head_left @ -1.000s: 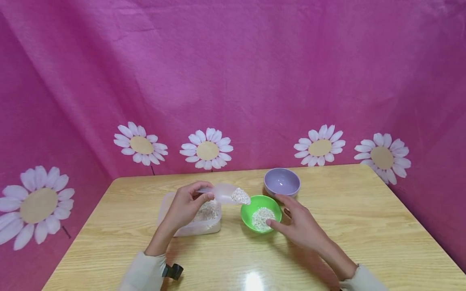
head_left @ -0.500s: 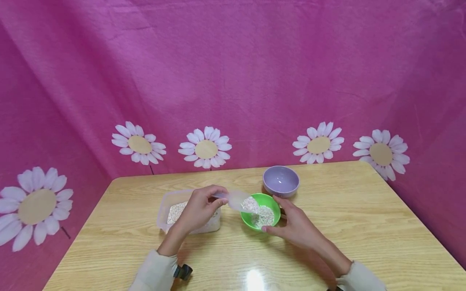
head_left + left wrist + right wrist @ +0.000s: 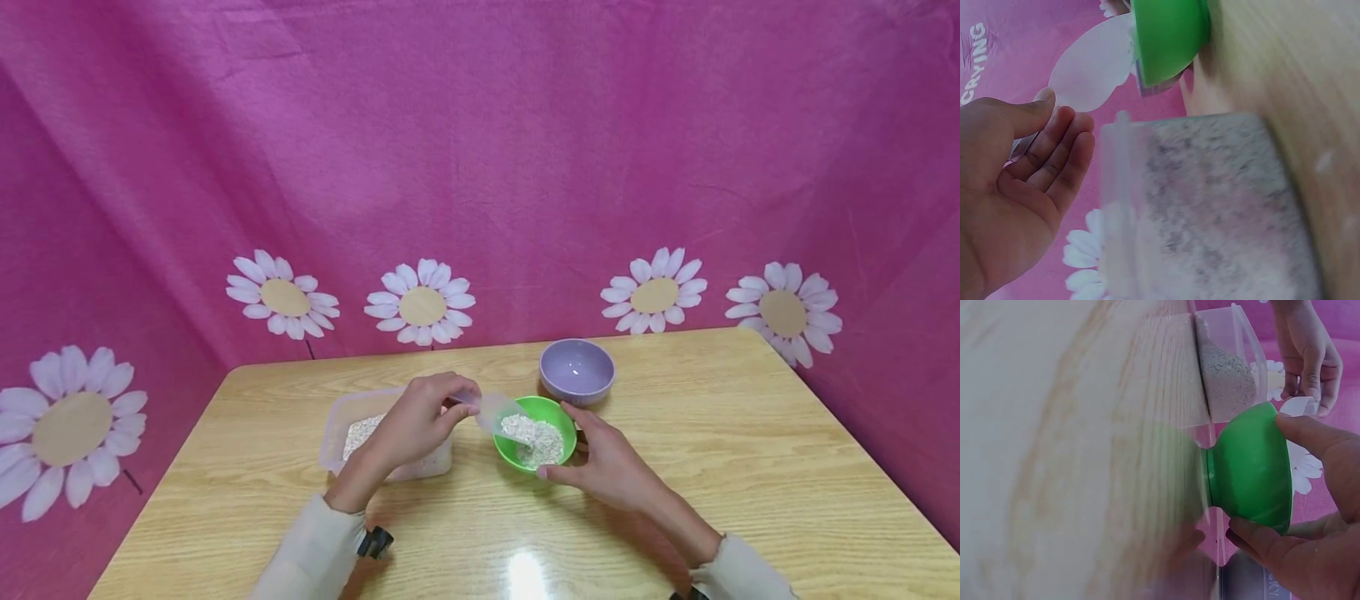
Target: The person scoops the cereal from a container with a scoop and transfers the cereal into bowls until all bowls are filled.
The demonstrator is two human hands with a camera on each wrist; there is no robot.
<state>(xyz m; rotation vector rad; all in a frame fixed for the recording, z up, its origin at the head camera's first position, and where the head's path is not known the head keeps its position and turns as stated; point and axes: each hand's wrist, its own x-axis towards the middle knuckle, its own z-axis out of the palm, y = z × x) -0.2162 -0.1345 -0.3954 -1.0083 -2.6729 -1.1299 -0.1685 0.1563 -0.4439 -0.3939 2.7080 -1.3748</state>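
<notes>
Two light, stiff things, I judge: my left hand (image 3: 420,423) pinches the scoop (image 3: 491,408) by its handle, over the left side of the green bowl (image 3: 1250,465); my right hand (image 3: 613,465) grips this smooth bowl, right of the tub (image 3: 335,423), best held by rim.

Translucent scoop (image 3: 489,408) pinched in my L hand (image 3: 416,421), tip over green bowl (image 3: 1250,465), pale flakes (image 3: 549,446) on it. Bowl upright, part-full, my R hand (image 3: 611,467) gripping. Clear tub (image 3: 335,425) to L, also w/ flakes.
</notes>
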